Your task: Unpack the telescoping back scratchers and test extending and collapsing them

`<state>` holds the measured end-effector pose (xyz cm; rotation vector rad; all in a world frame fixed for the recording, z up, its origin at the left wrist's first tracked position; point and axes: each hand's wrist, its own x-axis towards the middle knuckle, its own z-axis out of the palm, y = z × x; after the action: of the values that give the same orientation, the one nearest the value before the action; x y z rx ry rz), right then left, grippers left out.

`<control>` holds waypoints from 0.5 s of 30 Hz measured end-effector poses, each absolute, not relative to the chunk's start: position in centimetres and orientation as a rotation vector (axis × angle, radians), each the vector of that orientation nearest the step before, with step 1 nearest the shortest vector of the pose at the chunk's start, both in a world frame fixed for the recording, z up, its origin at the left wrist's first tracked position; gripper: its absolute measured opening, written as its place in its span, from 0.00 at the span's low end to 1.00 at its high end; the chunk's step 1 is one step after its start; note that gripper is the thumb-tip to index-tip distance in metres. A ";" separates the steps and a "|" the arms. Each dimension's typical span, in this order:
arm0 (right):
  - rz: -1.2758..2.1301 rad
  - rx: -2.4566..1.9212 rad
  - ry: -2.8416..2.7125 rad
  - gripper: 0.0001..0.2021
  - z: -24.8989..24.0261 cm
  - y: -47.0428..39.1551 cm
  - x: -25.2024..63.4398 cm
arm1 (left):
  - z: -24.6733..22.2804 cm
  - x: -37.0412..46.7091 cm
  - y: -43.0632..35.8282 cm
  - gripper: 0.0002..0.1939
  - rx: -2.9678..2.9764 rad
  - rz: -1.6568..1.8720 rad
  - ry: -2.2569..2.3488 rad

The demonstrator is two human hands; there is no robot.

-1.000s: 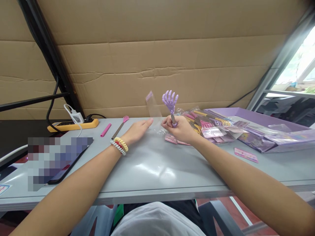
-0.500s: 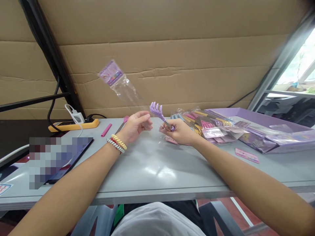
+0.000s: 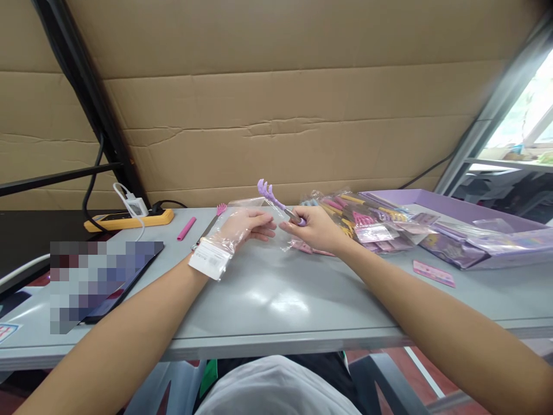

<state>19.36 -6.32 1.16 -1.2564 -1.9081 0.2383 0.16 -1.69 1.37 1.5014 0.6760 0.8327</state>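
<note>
A purple claw-headed back scratcher (image 3: 272,193) with a metal shaft is gripped in my right hand (image 3: 317,229), its claws pointing up and left. Clear film from a plastic bag (image 3: 210,259) runs to the fingertips of that same hand. The bag drapes over the back and wrist of my left hand (image 3: 250,226), its white label end lying on the wrist. My left fingers are stretched out with nothing in them, just left of the right hand. Behind the left wrist lies a back scratcher with a pink claw (image 3: 221,208), partly hidden, and a pink tube-shaped handle (image 3: 186,229).
Packaged back scratchers (image 3: 371,222) in several colours are piled to the right, beside a purple box (image 3: 475,253) holding plastic packets. A pink card (image 3: 434,274) lies before it. On the left are a yellow power strip (image 3: 129,220) and a tablet (image 3: 125,282).
The bag, which stood up in the air with its purple header high, has swung down over my left hand and wrist. The back scratcher has shifted slightly left.
</note>
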 end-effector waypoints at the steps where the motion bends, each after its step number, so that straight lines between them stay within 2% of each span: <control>1: 0.225 -1.274 -1.893 0.22 1.2 -6.3 19.4 | 1.4 0.1 -1.6 0.12 1.486 0.868 0.688; 11: 0.188 -1.490 -1.926 0.24 1.5 -6.0 20.0 | 2.4 -1.1 -0.3 0.14 1.244 1.270 0.743; 15: 0.097 -1.551 -1.912 0.24 1.7 -5.9 20.7 | 3.2 -1.3 -0.3 0.11 1.130 1.357 0.810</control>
<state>20.68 -5.86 1.72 -1.5507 -1.9123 0.0969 -1.31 -0.33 3.24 1.1300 0.8101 1.3570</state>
